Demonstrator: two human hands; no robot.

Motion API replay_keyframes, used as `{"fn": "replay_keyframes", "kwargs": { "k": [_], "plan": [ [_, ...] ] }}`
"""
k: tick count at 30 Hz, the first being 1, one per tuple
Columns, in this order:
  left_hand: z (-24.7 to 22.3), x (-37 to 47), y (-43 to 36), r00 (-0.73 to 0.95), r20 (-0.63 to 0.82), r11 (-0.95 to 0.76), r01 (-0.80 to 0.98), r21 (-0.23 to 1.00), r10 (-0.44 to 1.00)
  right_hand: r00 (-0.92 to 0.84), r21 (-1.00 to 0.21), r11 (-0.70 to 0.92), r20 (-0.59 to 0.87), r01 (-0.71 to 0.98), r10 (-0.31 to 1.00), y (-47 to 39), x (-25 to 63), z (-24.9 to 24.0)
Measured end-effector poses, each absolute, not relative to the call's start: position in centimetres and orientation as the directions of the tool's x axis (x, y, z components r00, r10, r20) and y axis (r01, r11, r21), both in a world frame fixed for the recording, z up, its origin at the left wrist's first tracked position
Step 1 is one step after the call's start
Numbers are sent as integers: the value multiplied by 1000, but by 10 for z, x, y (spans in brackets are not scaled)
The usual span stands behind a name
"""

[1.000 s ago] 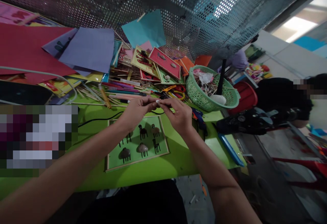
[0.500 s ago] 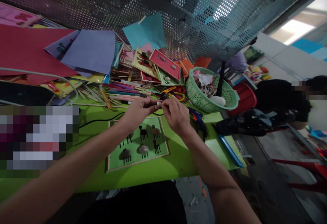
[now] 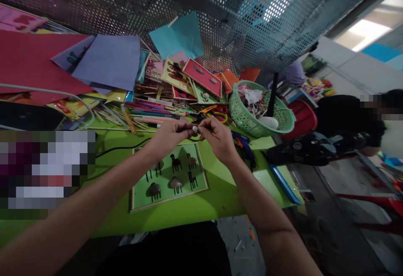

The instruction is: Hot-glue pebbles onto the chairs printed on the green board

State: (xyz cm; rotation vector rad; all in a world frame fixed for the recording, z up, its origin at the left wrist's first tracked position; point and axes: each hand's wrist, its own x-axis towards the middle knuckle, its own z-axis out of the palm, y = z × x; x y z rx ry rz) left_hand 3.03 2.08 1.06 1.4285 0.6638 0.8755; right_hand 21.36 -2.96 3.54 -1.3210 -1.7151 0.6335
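A small whitish piece, perhaps a pebble (image 3: pixel 195 129), is pinched between the fingertips of my left hand (image 3: pixel 173 135). My right hand (image 3: pixel 217 137) meets it from the other side, its thumb and finger closed at the piece; its grip is partly hidden. Below both hands lies a green picture panel (image 3: pixel 170 200) with a thin wooden frame. Stones with black drawn legs and necks form several animal figures (image 3: pixel 175 183) on it. My left wrist covers the panel's upper left part.
A green plastic basket (image 3: pixel 241 118) of scraps stands at the back right, near a blue glue gun (image 3: pixel 247 148). Pens, sticks, scissors (image 3: pixel 220 112) and framed pictures (image 3: pixel 203 76) crowd the back. Purple paper (image 3: pixel 110 62) lies left. Another person (image 3: pixel 346 121) is at the right.
My right hand's fingers have shifted slightly around the small whitish piece, which now shows a little more. The framed panel stays in place under my hands.
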Motion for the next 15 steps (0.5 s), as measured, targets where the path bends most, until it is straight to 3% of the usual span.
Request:
{"fn": "replay_keyframes", "kwargs": {
  "k": [6, 11, 15],
  "plan": [
    [3, 30, 25, 553, 101, -38, -123, 992, 827, -54, -846, 316, 325, 431, 944, -30, 216, 35],
    [6, 32, 21, 492, 162, -113, -129, 985, 856, -10, -749, 298, 363, 592, 932, -32, 211, 40],
    [13, 32, 18, 480, 203, -201, -56, 978, 854, -141, -629, 289, 275, 722, 951, -31, 211, 40]
  ]
}}
